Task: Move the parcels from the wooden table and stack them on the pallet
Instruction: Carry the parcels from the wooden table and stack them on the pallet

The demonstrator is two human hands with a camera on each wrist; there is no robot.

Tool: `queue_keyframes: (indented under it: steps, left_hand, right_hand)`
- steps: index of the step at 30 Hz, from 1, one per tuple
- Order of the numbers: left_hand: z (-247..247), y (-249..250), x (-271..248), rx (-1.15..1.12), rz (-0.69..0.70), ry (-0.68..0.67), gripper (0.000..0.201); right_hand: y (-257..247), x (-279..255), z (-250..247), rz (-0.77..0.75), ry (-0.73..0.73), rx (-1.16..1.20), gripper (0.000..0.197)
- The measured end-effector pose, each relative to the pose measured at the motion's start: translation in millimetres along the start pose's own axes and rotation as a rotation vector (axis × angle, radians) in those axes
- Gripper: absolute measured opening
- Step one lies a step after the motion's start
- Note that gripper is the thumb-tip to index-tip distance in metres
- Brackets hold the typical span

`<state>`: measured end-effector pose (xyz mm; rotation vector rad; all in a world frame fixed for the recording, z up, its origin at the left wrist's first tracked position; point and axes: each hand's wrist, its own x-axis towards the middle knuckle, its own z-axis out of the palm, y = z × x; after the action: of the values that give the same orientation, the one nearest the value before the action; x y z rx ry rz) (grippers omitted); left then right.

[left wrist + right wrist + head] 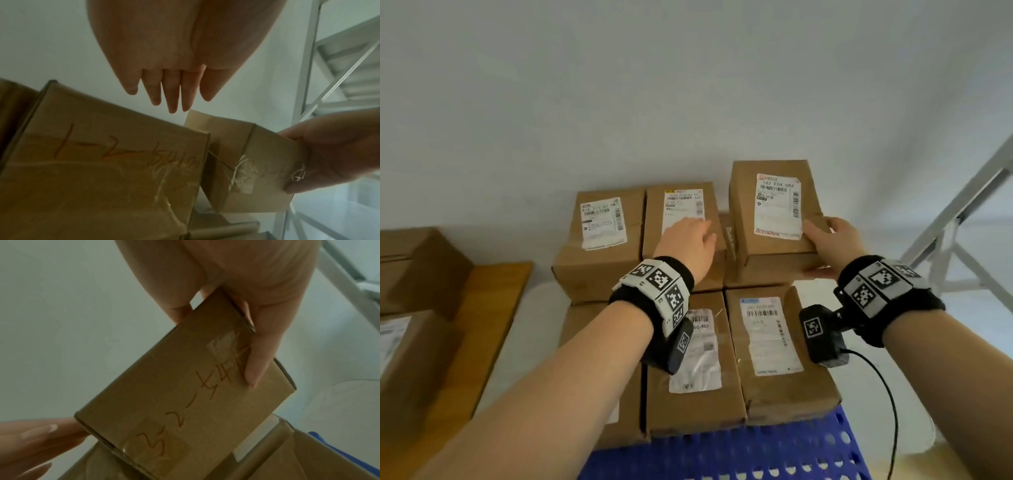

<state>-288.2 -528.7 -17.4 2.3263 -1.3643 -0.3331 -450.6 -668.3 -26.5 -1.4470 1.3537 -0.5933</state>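
My right hand (832,240) grips a brown parcel (774,212) with a white label by its near right corner. It holds the parcel tilted above the back right box of the stack on the blue pallet (722,459). In the right wrist view the thumb (257,353) lies across the parcel's (185,394) end face, which bears red handwriting. My left hand (688,240) hovers with straight fingers (170,91) over the middle back parcel (681,219), reaching toward the held parcel's left edge. Several labelled parcels stand on the pallet in two rows.
At the left, the wooden table (493,308) carries two more brown parcels (417,260) (407,359). A grey metal frame (962,222) stands to the right of the pallet. A white wall rises close behind the stack. A black cable (887,394) hangs from my right wrist.
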Motion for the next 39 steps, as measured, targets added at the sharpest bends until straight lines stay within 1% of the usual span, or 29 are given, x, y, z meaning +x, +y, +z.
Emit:
queue_keyframes:
  steps: [4, 8, 16, 18, 20, 22, 26, 29, 31, 33, 34, 37, 39]
  left_hand:
    - [17.2, -0.9, 11.7, 0.17, -0.05, 0.007, 0.043]
    - [27.6, -6.2, 13.8, 0.286, -0.092, -0.028, 0.046]
    - [26.6, -5.2, 12.1, 0.287, -0.086, -0.059, 0.046]
    - [25.9, -4.6, 11.8, 0.29, -0.081, -0.054, 0.046]
    - [26.2, -5.0, 11.7, 0.29, -0.082, -0.054, 0.046]
    - [27.4, -5.4, 11.3, 0.29, -0.082, -0.051, 0.047]
    - [29.5, -6.1, 11.2, 0.282, -0.079, -0.051, 0.047]
    - [28.4, -6.9, 10.9, 0.278, -0.081, -0.06, 0.047]
    - [27.6, -7.1, 10.8, 0.278, -0.08, -0.069, 0.048]
    - [27.3, -6.9, 10.8, 0.278, -0.079, -0.073, 0.048]
    - [27.2, -6.9, 10.6, 0.278, -0.079, -0.075, 0.049]
    - [26.8, -7.8, 10.0, 0.289, -0.074, -0.087, 0.053]
    - [26.4, -8.8, 10.9, 0.312, -0.064, -0.099, 0.055]
  right_hand:
    - [7.2, 25.1, 7.9, 0.003, -0.089, -0.064, 0.05]
    - [13.3, 34.3, 16.7, -0.014, -0.13, -0.11, 0.052]
    - [15.4, 35.4, 18.9, -0.01, -0.126, -0.127, 0.041]
    - [16.8, 34.0, 21.6, -0.025, -0.13, -0.144, 0.043]
    - [18.3, 33.3, 24.1, -0.039, -0.124, -0.152, 0.052]
    - [19.3, 33.3, 24.9, -0.055, -0.083, -0.133, 0.062]
    - [19.6, 33.2, 25.2, -0.119, -0.064, -0.152, 0.055]
    - [20.5, 32.4, 27.3, -0.148, -0.06, -0.244, 0.059]
    - [21.4, 31.4, 27.6, -0.202, -0.023, -0.407, 0.066]
    - [22.6, 26.7, 28.8, -0.286, 0.003, -0.581, 0.065]
    - [22.8, 22.8, 30.1, -0.324, -0.013, -0.629, 0.063]
    - [24.2, 13.6, 33.5, -0.37, -0.108, -0.65, 0.067]
    - [24.9, 11.0, 31.7, -0.388, -0.122, -0.639, 0.072]
